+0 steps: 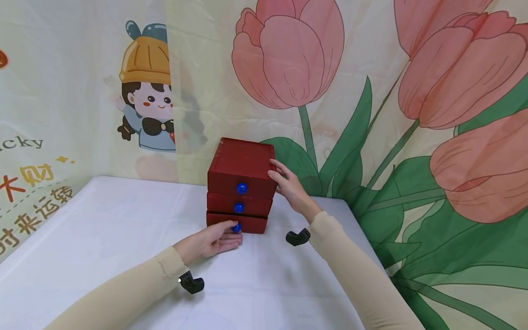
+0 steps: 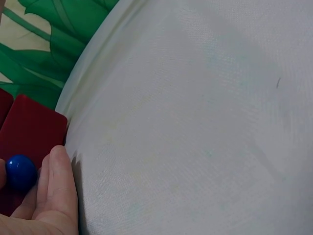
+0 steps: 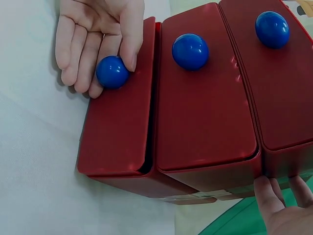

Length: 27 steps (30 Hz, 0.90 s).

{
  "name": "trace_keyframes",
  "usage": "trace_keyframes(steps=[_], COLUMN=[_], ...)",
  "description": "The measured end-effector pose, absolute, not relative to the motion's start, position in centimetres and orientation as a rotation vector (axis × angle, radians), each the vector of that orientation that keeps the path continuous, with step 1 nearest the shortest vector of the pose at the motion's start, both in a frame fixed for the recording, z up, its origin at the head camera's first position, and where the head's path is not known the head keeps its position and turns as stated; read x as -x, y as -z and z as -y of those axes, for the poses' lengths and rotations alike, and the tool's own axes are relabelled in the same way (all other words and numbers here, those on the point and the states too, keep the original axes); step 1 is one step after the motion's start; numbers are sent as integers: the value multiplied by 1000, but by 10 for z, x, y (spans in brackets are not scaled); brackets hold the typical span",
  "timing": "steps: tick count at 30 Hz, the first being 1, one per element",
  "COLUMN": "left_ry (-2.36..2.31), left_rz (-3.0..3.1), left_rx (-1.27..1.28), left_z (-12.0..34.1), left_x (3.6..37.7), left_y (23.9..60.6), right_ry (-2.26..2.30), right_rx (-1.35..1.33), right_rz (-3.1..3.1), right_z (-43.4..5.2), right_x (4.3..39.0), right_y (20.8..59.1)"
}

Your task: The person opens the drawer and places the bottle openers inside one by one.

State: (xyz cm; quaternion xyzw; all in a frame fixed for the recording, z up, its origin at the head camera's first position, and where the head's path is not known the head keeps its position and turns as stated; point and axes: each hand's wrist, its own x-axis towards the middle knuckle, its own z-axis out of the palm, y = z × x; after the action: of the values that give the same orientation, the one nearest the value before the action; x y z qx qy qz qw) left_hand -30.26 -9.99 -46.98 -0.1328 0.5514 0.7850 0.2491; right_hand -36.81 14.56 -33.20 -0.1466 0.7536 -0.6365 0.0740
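Observation:
A dark red chest (image 1: 245,158) of three stacked drawers stands on the table, each front bearing a round blue knob. My left hand (image 1: 211,241) pinches the lowest drawer's knob (image 3: 112,72) between thumb and index finger, the other fingers stretched out beneath it. That bottom drawer (image 3: 115,132) juts out slightly, with a dark gap along its upper edge. On the chest's right side, my right hand (image 1: 291,187) rests its extended fingers near the top edge; in the right wrist view its fingertips (image 3: 264,188) touch the side wall.
A white cloth covers the table (image 1: 123,229). Behind it hangs a printed curtain (image 1: 214,68) with large tulips and a cartoon figure, close at the chest's back. Black wrist devices (image 1: 192,282) sit at both sleeves.

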Motion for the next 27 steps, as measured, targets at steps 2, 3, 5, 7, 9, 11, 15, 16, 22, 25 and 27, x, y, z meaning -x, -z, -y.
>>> trace_keyframes(steps=[2, 3, 5, 7, 9, 11, 15, 16, 22, 25, 27], left_ry=[-2140, -2140, -2142, -2146, -2151, -2155, -2158, -2158, -2167, -2179, -2190], left_rz=[-1504, -1505, -1509, -1510, -1512, -1511, -1507, -1506, -1510, -1507, -1500], left_rx=[362, 359, 360, 354, 356, 353, 352, 351, 341, 342, 345], left_z=[100, 100, 100, 99, 99, 98, 99, 99, 99, 99, 98], left_x=[304, 304, 305, 307, 308, 310, 312, 313, 316, 317, 317], left_y=[470, 470, 470, 470, 470, 471, 471, 471, 472, 472, 473], right_ry=[1913, 1913, 1913, 1910, 1908, 1907, 1908, 1909, 1909, 1908, 1912], right_rx=[443, 446, 446, 447, 445, 442, 445, 447, 449, 448, 443], right_rz=[-2259, -2259, -2261, -2266, -2269, -2270, -2269, -2270, -2275, -2274, -2272], right_z=[-145, -145, -145, -145, -145, -145, -144, -144, -144, -144, -145], right_x=[367, 367, 367, 367, 368, 368, 368, 368, 369, 369, 369], right_y=[332, 332, 332, 332, 332, 333, 333, 333, 333, 333, 334])
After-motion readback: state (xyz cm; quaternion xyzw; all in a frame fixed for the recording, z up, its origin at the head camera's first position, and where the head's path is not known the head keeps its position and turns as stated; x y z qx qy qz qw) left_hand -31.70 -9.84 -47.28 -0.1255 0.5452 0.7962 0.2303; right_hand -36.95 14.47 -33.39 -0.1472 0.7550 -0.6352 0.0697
